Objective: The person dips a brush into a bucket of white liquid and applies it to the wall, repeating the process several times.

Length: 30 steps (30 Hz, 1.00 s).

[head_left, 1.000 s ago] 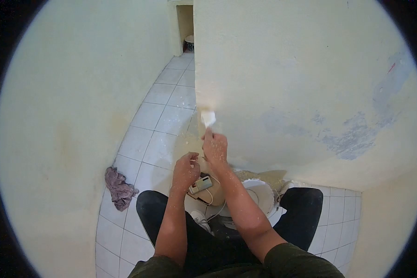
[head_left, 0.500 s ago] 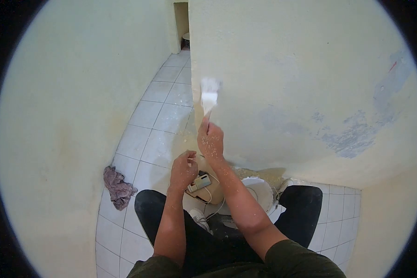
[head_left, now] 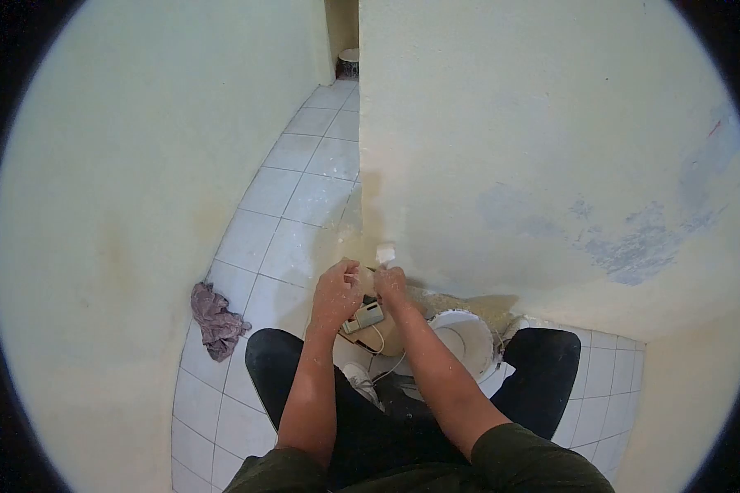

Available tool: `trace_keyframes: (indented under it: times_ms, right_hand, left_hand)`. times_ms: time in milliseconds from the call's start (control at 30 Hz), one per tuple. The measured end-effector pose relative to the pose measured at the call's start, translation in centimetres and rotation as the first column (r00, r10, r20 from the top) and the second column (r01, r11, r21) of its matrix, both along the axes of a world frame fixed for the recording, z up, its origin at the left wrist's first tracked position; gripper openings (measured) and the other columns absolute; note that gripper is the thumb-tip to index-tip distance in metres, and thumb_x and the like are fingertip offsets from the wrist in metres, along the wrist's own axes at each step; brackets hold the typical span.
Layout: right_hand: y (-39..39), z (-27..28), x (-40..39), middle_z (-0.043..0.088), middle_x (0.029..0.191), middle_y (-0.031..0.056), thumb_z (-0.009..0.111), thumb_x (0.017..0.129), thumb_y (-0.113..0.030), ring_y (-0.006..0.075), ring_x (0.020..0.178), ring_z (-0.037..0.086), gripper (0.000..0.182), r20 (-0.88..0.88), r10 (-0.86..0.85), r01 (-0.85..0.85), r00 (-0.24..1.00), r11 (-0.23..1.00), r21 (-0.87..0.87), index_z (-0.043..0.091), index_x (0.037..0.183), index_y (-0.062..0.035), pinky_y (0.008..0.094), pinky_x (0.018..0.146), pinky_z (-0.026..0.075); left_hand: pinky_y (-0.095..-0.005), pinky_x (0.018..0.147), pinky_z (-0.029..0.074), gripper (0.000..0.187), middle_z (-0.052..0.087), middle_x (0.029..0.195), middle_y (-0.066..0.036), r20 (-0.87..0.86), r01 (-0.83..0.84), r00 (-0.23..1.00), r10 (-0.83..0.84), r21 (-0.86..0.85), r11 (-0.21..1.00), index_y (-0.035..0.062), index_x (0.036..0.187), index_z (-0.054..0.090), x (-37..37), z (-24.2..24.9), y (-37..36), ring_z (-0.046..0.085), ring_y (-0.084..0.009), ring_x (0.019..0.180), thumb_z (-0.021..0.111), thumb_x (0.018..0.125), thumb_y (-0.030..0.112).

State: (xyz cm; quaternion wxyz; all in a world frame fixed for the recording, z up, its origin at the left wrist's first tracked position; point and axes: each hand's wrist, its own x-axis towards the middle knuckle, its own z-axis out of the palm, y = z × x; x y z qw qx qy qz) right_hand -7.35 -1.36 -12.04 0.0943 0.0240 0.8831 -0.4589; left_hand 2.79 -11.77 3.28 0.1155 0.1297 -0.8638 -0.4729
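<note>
My right hand (head_left: 391, 287) is closed round the handle of a white brush (head_left: 386, 253), low down near the edge of the cream wall (head_left: 485, 99). The brush head points up, away from me, close to the wall's lower left part. Just left of it, my left hand (head_left: 339, 289) hovers with its fingers bent; whether it holds anything is too small to make out. Below and between the hands lies a pale device (head_left: 363, 318) with a white cable. A white bucket (head_left: 467, 338) stands at the foot of the wall, right of my right forearm.
A crumpled greyish-purple cloth (head_left: 217, 322) lies on the tiled floor (head_left: 241, 234) beside the left wall (head_left: 131, 189). Grey-blue patches (head_left: 637, 246) mark the wall on the right. A round container (head_left: 349, 62) stands in the far doorway. My knees flank the work area.
My right hand and the brush have moved down along the wall, nearer to my left hand. The view has shifted slightly, and my left hand stays nearly in place.
</note>
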Motion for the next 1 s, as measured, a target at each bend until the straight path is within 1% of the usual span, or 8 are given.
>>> trace_keyframes:
  times_ms: [100,200,300,433,567,733,900,1000]
  right_hand:
    - [-0.7,5.9,-1.9,0.063,0.067,0.0292,0.046,0.097,-0.029,0.0392,0.073,0.068,0.048,0.115,-0.084,0.099,0.99,0.987,-0.129,0.067,0.077,0.0094,0.0509,0.074,0.052]
    - [-1.0,16.5,-1.0,0.06,0.059,0.026,0.046,0.098,-0.031,0.0383,0.062,0.065,0.053,0.139,-0.045,0.093,0.989,0.926,-0.365,0.063,0.072,0.0113,0.0487,0.067,0.05]
    - [-1.7,22.5,-0.4,0.055,0.055,0.0205,0.046,0.1,-0.034,0.0348,0.051,0.053,0.056,-0.131,-0.048,-0.006,0.99,0.922,-0.386,0.058,0.067,0.009,0.0446,0.058,0.044]
    - [-0.8,32.2,2.7,0.047,0.052,0.019,0.045,0.102,-0.033,0.033,0.05,0.042,0.054,-0.143,-0.075,-0.029,0.987,0.788,-0.614,0.055,0.068,0.0071,0.0438,0.055,0.04]
    - [-1.2,29.3,1.6,0.051,0.055,0.0202,0.044,0.102,-0.031,0.0386,0.052,0.046,0.051,-0.398,-0.09,-0.106,0.913,0.889,-0.445,0.055,0.069,0.006,0.0465,0.056,0.041]
    - [-1.5,17.8,-0.5,0.061,0.066,0.0257,0.043,0.102,-0.029,0.0475,0.065,0.059,0.049,-0.483,-0.019,-0.046,0.875,0.991,-0.123,0.061,0.072,0.0049,0.0523,0.063,0.045]
    - [-1.0,4.6,-0.3,0.064,0.074,0.0281,0.041,0.101,-0.033,0.046,0.075,0.064,0.051,-0.24,0.01,0.0,0.971,0.999,0.043,0.065,0.078,0.0063,0.0563,0.076,0.048]
    - [0.2,1.7,1.6,0.065,0.072,0.0274,0.044,0.099,-0.034,0.044,0.073,0.065,0.051,-0.197,-0.02,0.031,0.98,0.998,0.053,0.066,0.078,0.0067,0.0537,0.076,0.05]
  left_hand:
    - [-0.0374,0.081,0.053,0.033,0.069,0.103,-0.019,0.007,-0.006,1.0,0.006,0.006,1.0,-0.0021,0.113,0.063,-0.2,0.2,0.2,0.069,-0.0298,0.091,0.055,0.081,0.002]
    - [-0.0373,0.081,0.053,0.034,0.069,0.103,-0.019,0.028,-0.008,1.0,0.008,0.007,1.0,-0.0026,0.113,0.063,-0.2,0.7,0.4,0.069,-0.03,0.091,0.055,0.081,0.002]
    - [-0.0374,0.081,0.053,0.034,0.069,0.103,-0.02,0.029,0.003,1.0,-0.003,0.002,1.0,-0.0027,0.113,0.063,-0.2,0.5,0.4,0.069,-0.0305,0.091,0.055,0.081,0.002]
    - [-0.0376,0.081,0.053,0.034,0.069,0.102,-0.02,-0.011,0.006,1.0,-0.006,0.0,1.0,-0.0025,0.113,0.063,-0.1,0.2,0.2,0.069,-0.0308,0.091,0.055,0.081,0.002]
    - [-0.0371,0.086,0.054,0.032,0.069,0.106,-0.019,0.039,0.013,0.999,-0.014,0.022,1.0,-0.003,0.112,0.062,-0.2,0.6,0.0,0.069,-0.0294,0.094,0.055,0.082,0.002]
    - [-0.037,0.086,0.054,0.033,0.069,0.107,-0.018,0.054,0.001,0.999,-0.001,0.004,1.0,-0.0018,0.115,0.062,-0.3,1.0,0.3,0.069,-0.0286,0.093,0.056,0.083,0.002]
    - [-0.0362,0.085,0.054,0.034,0.069,0.106,-0.018,0.004,0.024,1.0,-0.024,0.008,1.0,-0.0002,0.116,0.063,-0.2,0.4,0.0,0.07,-0.0281,0.092,0.056,0.083,0.002]
    - [-0.0358,0.084,0.055,0.034,0.069,0.105,-0.018,0.019,0.013,1.0,-0.014,0.009,1.0,0.0005,0.116,0.063,-0.1,0.5,0.1,0.07,-0.0279,0.092,0.056,0.083,0.002]
